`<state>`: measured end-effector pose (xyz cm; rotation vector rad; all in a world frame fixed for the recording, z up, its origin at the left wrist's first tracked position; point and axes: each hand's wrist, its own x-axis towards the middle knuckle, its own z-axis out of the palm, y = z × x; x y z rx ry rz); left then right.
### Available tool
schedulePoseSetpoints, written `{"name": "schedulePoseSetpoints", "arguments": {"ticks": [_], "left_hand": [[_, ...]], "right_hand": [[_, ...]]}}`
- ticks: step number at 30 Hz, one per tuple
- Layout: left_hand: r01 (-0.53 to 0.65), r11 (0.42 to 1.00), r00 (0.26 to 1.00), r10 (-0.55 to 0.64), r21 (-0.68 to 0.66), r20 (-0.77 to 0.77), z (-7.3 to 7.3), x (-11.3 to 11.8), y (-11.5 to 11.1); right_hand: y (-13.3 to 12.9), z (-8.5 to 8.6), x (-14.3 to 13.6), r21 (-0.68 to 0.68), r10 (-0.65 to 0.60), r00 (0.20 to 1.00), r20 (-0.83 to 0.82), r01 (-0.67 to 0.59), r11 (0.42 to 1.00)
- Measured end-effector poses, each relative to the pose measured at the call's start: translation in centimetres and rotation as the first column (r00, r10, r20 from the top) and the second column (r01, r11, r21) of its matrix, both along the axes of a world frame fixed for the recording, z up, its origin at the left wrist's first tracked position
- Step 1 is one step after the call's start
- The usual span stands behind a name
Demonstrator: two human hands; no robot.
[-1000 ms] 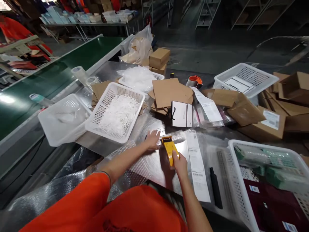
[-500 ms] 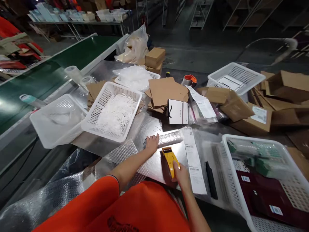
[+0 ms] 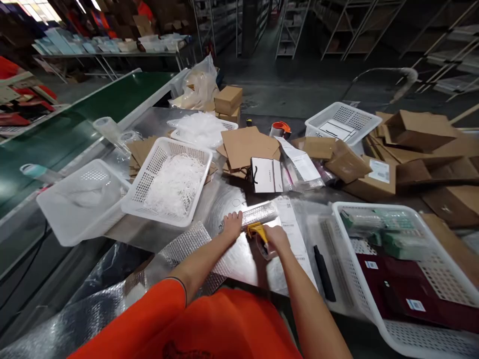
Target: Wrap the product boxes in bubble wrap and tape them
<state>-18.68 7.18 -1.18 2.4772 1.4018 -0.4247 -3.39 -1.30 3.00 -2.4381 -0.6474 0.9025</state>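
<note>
An orange sleeve (image 3: 149, 324) fills the near edge, and both bare forearms reach out over the steel table (image 3: 239, 259). The right hand (image 3: 276, 238) is clenched around a yellow tape dispenser (image 3: 257, 232), its nose pressed against the near side of a bubble-wrapped bundle (image 3: 260, 214); the left hand (image 3: 232, 225) lies flat with fingers spread, pinning the bundle's left end to the table. The taping will probably go best if the left hand keeps the wrap tight and unmoving while the dispenser is drawn in one steady pull across the seam, pressed low so the tape beds into the bumpy film rather than bridging it. The bundle is a short, soft, silvery roll of knobbly plastic lying crosswise in the middle of the table, just in front of both hands. A loose sheet of the same bubble wrap (image 3: 187, 244) trails off to the left. A long paper slip (image 3: 295, 234) with print lies beside the right hand, a slim black pen (image 3: 324, 271) next to it, then a white lattice basket (image 3: 396, 279) holding dark red and green packets. Farther out stand a basket of white shredded filler (image 3: 172, 182), a frosted tub (image 3: 80, 199), a small white paper bag (image 3: 266, 175), flat cardboard (image 3: 249, 144), brown boxes (image 3: 374, 174) and an orange-cored tape roll (image 3: 280, 128). A green conveyor (image 3: 75, 124) runs along the left.
</note>
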Motion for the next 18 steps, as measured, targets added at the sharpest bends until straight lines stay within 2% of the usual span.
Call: {"name": "schedulePoseSetpoints", "arguments": {"ticks": [3,8,11,18], "left_hand": [[-0.006,1.0,1.0,0.006,-0.002,0.001,0.2,0.1,-0.1],[0.011,1.0,1.0,-0.012,-0.028,-0.016,1.3,0.2,-0.3],[-0.003,0.999,1.0,0.002,-0.033,-0.024,1.5,0.2,-0.4],[-0.008,0.998,0.999,0.006,-0.058,-0.044,1.8,0.4,-0.5]], "right_hand": [[0.5,1.9,-0.4,-0.152,0.036,0.999,-0.035,-0.041,0.988],[0.8,4.8,-0.7,-0.239,0.098,0.992,-0.084,-0.115,0.964],[1.1,5.3,-0.6,-0.268,0.127,0.986,-0.109,-0.153,0.951],[1.7,5.3,0.3,-0.305,0.186,0.974,-0.133,-0.219,0.927]]}}
